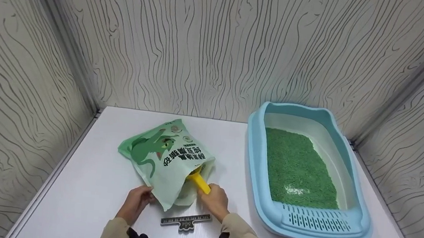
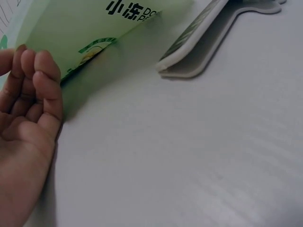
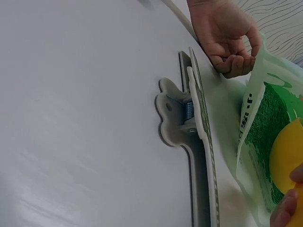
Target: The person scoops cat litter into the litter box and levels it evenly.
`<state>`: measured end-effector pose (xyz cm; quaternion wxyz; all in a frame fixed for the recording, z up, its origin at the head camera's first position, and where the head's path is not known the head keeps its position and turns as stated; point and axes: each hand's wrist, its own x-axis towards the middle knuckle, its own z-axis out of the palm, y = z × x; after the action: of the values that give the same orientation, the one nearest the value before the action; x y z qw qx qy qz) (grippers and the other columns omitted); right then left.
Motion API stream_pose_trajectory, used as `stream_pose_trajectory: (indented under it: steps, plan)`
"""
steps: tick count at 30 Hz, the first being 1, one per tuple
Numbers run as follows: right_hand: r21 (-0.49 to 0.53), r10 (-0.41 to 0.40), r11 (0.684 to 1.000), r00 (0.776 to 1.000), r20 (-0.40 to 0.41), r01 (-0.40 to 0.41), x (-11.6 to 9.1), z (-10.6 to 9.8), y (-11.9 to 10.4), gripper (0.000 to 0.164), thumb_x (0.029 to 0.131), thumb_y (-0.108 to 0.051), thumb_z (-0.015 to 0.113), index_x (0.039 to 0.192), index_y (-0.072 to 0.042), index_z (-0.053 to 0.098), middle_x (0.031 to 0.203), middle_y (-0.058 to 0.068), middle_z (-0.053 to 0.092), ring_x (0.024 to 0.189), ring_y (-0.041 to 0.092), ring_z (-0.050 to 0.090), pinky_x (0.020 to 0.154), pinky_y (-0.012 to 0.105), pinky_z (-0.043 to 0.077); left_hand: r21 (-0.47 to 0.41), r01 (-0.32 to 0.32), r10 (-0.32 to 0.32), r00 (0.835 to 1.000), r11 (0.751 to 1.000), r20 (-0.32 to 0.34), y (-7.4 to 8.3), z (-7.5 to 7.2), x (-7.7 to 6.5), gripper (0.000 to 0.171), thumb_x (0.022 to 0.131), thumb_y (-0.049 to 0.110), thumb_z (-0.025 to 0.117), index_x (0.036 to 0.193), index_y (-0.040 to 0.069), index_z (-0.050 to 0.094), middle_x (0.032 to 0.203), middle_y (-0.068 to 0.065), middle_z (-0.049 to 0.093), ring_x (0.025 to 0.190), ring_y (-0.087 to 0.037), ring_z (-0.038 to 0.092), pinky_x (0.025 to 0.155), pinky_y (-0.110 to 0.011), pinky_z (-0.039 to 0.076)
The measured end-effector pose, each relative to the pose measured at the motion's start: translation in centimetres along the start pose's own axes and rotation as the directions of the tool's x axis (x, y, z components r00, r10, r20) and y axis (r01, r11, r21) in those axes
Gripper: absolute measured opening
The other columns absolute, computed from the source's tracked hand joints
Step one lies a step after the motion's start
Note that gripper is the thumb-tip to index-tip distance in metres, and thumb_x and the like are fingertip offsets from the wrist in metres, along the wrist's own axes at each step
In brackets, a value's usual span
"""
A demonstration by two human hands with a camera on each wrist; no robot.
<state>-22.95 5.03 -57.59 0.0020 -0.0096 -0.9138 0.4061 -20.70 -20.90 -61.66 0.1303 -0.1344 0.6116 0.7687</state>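
A pale green cat litter bag (image 1: 168, 157) with a cat print lies on the table, its mouth toward me. My left hand (image 1: 136, 202) pinches the edge of the bag's mouth between thumb and fingers, as the right wrist view shows. My right hand (image 1: 215, 201) grips the handle of a yellow scoop (image 1: 201, 184), whose head is inside the bag and mostly hidden in the head view. In the right wrist view, green litter pellets (image 3: 266, 120) show inside the bag beside the scoop.
A grey bag clip (image 1: 186, 222) with a ruler-marked bar lies on the white table (image 1: 83, 184) between my forearms. To the right stands a light blue litter box (image 1: 258, 169), partly filled with green litter (image 1: 296, 168). Wood-patterned panels (image 1: 187, 48) enclose the table's back and sides.
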Motion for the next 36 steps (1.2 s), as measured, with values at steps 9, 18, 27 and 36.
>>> stream_pose_trajectory:
  steps: [9,18,27,36]
  plan:
    - [-0.015,-0.027,1.0,0.999,0.024,0.027,-0.2,-0.8,0.3,0.02,0.075,-0.02,0.068,0.079,-0.001,0.064,0.066,0.005,0.058,0.059,0.013,0.043,0.055,0.024,0.034,-0.046,-0.012,0.014,0.999,0.999,0.034,-0.1,-0.2,0.1,0.015,0.096,0.021,0.052,0.087,0.011,0.056,0.081,0.005,0.055,0.078,-0.009,0.053,0.077,-0.023,0.049]
    - [-0.056,-0.042,0.997,0.998,0.049,0.045,-0.4,-1.7,0.3,0.024,0.075,-0.024,0.07,0.08,-0.001,0.066,0.067,0.006,0.06,0.06,0.013,0.044,0.055,0.024,0.034,-0.033,-0.014,0.015,0.999,0.999,0.028,-0.1,-0.1,0.0,0.014,0.096,0.021,0.051,0.088,0.01,0.057,0.08,0.005,0.055,0.079,-0.009,0.054,0.078,-0.023,0.05]
    - [-0.093,-0.092,0.991,0.992,0.082,0.099,-0.9,-2.7,0.5,0.025,0.076,-0.025,0.072,0.079,-0.001,0.065,0.066,0.005,0.059,0.058,0.013,0.044,0.053,0.024,0.034,-0.021,0.002,-0.002,1.0,1.0,-0.006,0.0,0.0,0.1,0.015,0.095,0.023,0.053,0.092,0.009,0.06,0.081,0.005,0.056,0.08,-0.011,0.054,0.079,-0.024,0.049]
    - [-0.115,-0.123,0.984,0.987,0.103,0.134,-1.0,-3.2,0.9,0.024,0.073,-0.024,0.071,0.078,-0.001,0.066,0.064,0.003,0.058,0.057,0.012,0.043,0.052,0.023,0.032,-0.021,-0.01,0.01,1.0,1.0,-0.013,0.0,0.1,0.0,0.016,0.095,0.023,0.052,0.089,0.009,0.059,0.081,0.005,0.055,0.08,-0.01,0.054,0.078,-0.023,0.051]
